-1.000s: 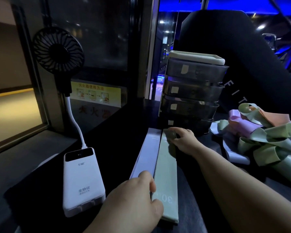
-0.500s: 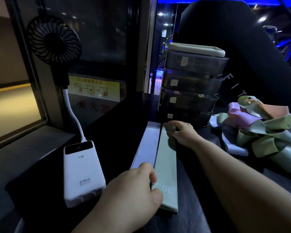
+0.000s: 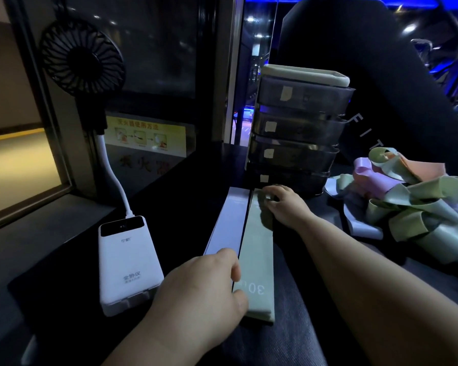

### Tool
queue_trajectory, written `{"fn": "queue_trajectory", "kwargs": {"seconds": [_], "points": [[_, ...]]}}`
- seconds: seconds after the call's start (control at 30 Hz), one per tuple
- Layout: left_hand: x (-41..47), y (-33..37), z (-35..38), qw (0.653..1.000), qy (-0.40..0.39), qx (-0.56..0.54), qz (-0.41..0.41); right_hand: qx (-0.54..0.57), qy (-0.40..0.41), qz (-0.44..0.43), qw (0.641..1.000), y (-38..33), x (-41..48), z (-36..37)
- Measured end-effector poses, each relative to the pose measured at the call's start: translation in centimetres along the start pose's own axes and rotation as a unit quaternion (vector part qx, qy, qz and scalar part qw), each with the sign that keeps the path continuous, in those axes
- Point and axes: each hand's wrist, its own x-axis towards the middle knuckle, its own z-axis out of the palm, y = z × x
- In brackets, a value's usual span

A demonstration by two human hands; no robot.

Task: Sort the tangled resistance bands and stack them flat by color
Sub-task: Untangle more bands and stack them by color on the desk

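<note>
At the near edge of the dark bench (image 3: 185, 202), the left hand (image 3: 196, 294) presses down on the near end of a pale green band (image 3: 258, 249), thumb on top beside a printed "30" and fingers curled over the band's left edge — gripping it rather than resting loose. Just left of that hand a white power bank (image 3: 127, 262) lies flat, and a white cable rises from it to a small black fan (image 3: 81, 56) at the bench's far left corner. The green band lies flat and straight, running away from the near edge; a pale lavender band (image 3: 229, 223) lies flat along its left side, the two edges almost touching. On the green band's far end the right hand (image 3: 283, 204) presses with bent fingers, pinning it down. Right behind that hand stands a stack of dark drawers (image 3: 299, 128) with a pale lid. Toward the bench's right edge, well apart from the flat bands, sits a tangled heap of bands (image 3: 413, 202) — green, lavender, peach and pale blue loops twisted together.
</note>
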Motion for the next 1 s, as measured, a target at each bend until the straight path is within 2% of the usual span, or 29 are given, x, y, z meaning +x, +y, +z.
{"fn": "queue_trajectory", "kwargs": {"seconds": [0.2,0.43,0.7,0.87,1.0], "points": [[0.2,0.5,-0.2,1.000,0.018,-0.008,-0.004,0.052,0.036,0.009,0.998,-0.2,-1.0,-1.4],[1.0,2.2,0.5,0.999,0.028,-0.028,-0.006,0.024,0.023,0.001,0.999,0.6,-3.7,-3.9],[1.3,6.0,1.8,0.998,0.034,-0.049,-0.004,-0.019,0.080,-0.026,0.996,3.6,-8.4,-7.8],[2.3,11.1,4.4,0.997,0.005,-0.062,0.039,-0.112,0.179,-0.114,0.971,7.4,-12.0,-11.5],[4.5,14.9,6.5,0.988,-0.056,-0.140,0.030,-0.130,0.268,-0.103,0.949,10.9,-14.7,-13.9]]}}
